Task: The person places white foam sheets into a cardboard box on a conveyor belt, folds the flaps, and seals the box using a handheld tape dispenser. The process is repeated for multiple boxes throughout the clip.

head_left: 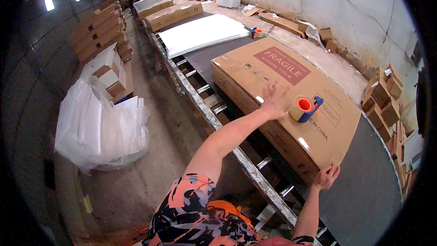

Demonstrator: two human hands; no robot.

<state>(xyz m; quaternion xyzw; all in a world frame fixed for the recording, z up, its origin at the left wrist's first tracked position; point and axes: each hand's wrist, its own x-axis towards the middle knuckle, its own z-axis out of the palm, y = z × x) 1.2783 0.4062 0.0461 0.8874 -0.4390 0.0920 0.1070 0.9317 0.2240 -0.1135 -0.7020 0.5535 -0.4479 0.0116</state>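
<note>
A large, flat, closed cardboard box (pixel 337 95) with a dark red printed label lies in front of me on the conveyor. My left hand (pixel 274 100) rests on its top near the long left edge, fingers spread and slightly blurred. At the near corner, my right hand (pixel 327 177) has its fingers bent over the box's edge, gripping it. On the box top, just right of my left hand, stands a tape dispenser (pixel 304 108) with a blue frame, an orange core and a roll of tape. Neither hand touches the dispenser.
White foam sheets (pixel 205 34) lie farther along the dark belt, beside a second tape dispenser (pixel 257 33). More closed boxes (pixel 175 14) are beyond. Metal rollers and a worn rail (pixel 200 98) run along the left. Plastic-wrapped white panels (pixel 100 127) stand on the floor; folded cardboard (pixel 382 91) leans at right.
</note>
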